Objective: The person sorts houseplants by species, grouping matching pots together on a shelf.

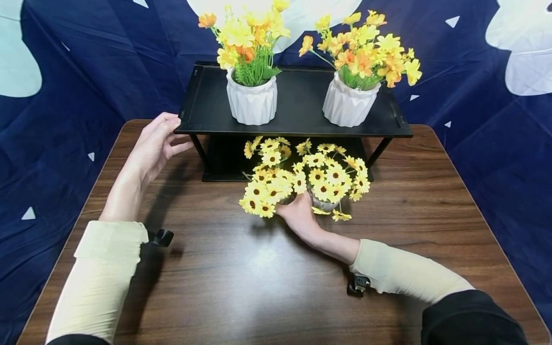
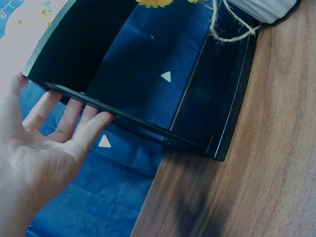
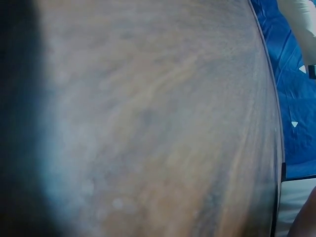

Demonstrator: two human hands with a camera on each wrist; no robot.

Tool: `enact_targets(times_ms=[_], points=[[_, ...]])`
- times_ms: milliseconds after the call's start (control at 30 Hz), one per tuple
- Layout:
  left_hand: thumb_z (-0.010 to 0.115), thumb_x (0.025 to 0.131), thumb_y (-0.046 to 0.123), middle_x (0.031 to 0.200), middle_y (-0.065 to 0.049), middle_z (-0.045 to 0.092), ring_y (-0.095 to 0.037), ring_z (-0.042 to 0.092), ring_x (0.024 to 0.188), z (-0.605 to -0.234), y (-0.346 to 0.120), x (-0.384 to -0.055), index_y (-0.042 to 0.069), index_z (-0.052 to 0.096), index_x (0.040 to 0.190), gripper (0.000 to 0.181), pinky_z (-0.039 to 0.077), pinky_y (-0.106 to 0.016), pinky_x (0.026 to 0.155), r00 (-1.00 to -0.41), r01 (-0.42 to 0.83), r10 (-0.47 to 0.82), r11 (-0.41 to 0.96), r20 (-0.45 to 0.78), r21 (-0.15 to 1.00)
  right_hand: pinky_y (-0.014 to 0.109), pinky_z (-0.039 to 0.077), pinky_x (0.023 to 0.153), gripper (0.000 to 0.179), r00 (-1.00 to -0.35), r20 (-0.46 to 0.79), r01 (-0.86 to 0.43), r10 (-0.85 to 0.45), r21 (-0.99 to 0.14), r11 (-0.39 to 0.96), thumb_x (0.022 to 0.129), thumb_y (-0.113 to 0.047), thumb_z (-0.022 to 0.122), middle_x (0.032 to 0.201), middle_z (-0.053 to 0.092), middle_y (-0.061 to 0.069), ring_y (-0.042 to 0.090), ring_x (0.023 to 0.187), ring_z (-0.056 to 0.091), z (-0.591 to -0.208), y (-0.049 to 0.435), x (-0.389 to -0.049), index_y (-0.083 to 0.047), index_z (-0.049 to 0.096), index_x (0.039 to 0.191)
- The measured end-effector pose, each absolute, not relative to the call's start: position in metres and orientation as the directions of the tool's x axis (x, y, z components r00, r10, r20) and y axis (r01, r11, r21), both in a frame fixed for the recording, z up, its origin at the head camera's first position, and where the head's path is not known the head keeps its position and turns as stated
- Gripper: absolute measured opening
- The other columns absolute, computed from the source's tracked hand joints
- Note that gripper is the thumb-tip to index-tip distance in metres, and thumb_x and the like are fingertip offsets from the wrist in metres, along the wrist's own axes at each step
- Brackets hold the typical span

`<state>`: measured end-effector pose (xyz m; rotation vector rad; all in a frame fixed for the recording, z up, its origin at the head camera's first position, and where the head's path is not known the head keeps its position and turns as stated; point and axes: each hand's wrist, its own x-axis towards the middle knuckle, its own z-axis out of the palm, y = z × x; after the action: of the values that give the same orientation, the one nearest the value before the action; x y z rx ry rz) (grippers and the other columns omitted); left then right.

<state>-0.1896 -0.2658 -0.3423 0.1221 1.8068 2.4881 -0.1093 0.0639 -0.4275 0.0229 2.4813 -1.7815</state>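
My left hand [image 1: 157, 139] holds the left end of a black two-tier shelf [image 1: 297, 127], thumb at the upper board's front corner. In the left wrist view its fingertips touch the side post [image 2: 133, 121]. Low at the shelf's front, my right hand [image 1: 299, 215] grips the pot beneath the left bunch of yellow daisy-like flowers [image 1: 269, 184]; blossoms and hand mostly hide that pot. Right beside it stands a second potted bunch of yellow flowers [image 1: 334, 177], its pale pot [image 1: 324, 205] partly visible. The right wrist view is mostly a blurred brown surface, without the gripped pot.
On the upper board stand two white ridged pots [image 1: 252, 100] with orange and yellow flowers [image 1: 366, 52]. The left wrist view shows twine [image 2: 232, 38] by a white pot [image 2: 266, 9]. A wooden table [image 1: 215, 287] carries everything; blue cloth [image 1: 474, 120] hangs behind and beside it.
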Motion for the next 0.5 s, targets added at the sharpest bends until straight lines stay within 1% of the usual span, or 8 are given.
enact_targets(times_ms=[67,133,233,333,433,500], points=[[0.061,0.103,0.014,0.111,0.000,0.070,-0.012,0.071,0.100,-0.342,-0.266,-0.189,0.011,0.064,0.108,0.006,0.062,-0.029,0.087,-0.994,-0.004,0.102,-0.313,0.029,0.950,0.023,0.041,0.054,0.028,-0.996,-0.086,0.071,-0.031,-0.940,0.334,0.068,0.001,0.070,0.050,0.040,-0.008,0.011,0.048,0.039,-0.427,0.063,-0.110,-0.015,0.047,0.064],[0.061,0.103,0.014,0.111,0.000,0.071,-0.013,0.071,0.100,-0.342,-0.266,-0.189,0.010,0.063,0.108,0.006,0.062,-0.030,0.087,-0.994,-0.005,0.104,-0.322,0.031,0.947,0.024,0.043,0.056,0.027,-0.996,-0.079,0.063,-0.035,-0.939,0.338,0.067,0.001,0.071,0.050,0.043,-0.008,0.011,0.048,0.041,-0.427,0.062,-0.112,-0.016,0.050,0.064],[0.062,0.103,0.014,0.110,0.000,0.071,-0.012,0.072,0.099,-0.342,-0.266,-0.189,0.011,0.063,0.107,0.006,0.062,-0.029,0.086,-0.994,-0.005,0.101,-0.325,0.030,0.946,0.024,0.043,0.054,0.030,-0.997,-0.062,0.042,-0.048,-0.936,0.350,0.068,-0.001,0.072,0.045,0.045,-0.007,0.011,0.045,0.042,-0.426,0.060,-0.115,-0.018,0.050,0.057],[0.062,0.103,0.014,0.110,0.000,0.071,-0.012,0.072,0.100,-0.343,-0.265,-0.190,0.011,0.063,0.107,0.006,0.062,-0.029,0.086,-0.994,-0.008,0.103,-0.322,0.027,0.947,0.024,0.044,0.054,0.032,-0.997,-0.048,0.025,-0.058,-0.939,0.344,0.068,0.000,0.072,0.043,0.048,-0.006,0.012,0.043,0.044,-0.425,0.056,-0.118,-0.018,0.051,0.053],[0.062,0.103,0.014,0.110,0.000,0.071,-0.012,0.072,0.100,-0.344,-0.265,-0.190,0.011,0.064,0.107,0.006,0.062,-0.029,0.087,-0.995,-0.004,0.099,-0.318,0.029,0.948,0.024,0.046,0.057,0.026,-0.998,-0.045,0.024,-0.051,-0.938,0.345,0.068,-0.002,0.073,0.046,0.053,-0.005,0.013,0.046,0.048,-0.422,0.051,-0.121,-0.017,0.055,0.055],[0.062,0.103,0.015,0.110,0.000,0.072,-0.012,0.072,0.100,-0.344,-0.265,-0.190,0.011,0.064,0.107,0.006,0.062,-0.029,0.087,-0.995,0.003,0.091,-0.314,0.033,0.949,0.025,0.049,0.061,0.020,-0.998,-0.040,0.024,-0.040,-0.936,0.351,0.069,-0.005,0.075,0.051,0.058,-0.004,0.012,0.050,0.053,-0.420,0.046,-0.124,-0.015,0.060,0.060]])
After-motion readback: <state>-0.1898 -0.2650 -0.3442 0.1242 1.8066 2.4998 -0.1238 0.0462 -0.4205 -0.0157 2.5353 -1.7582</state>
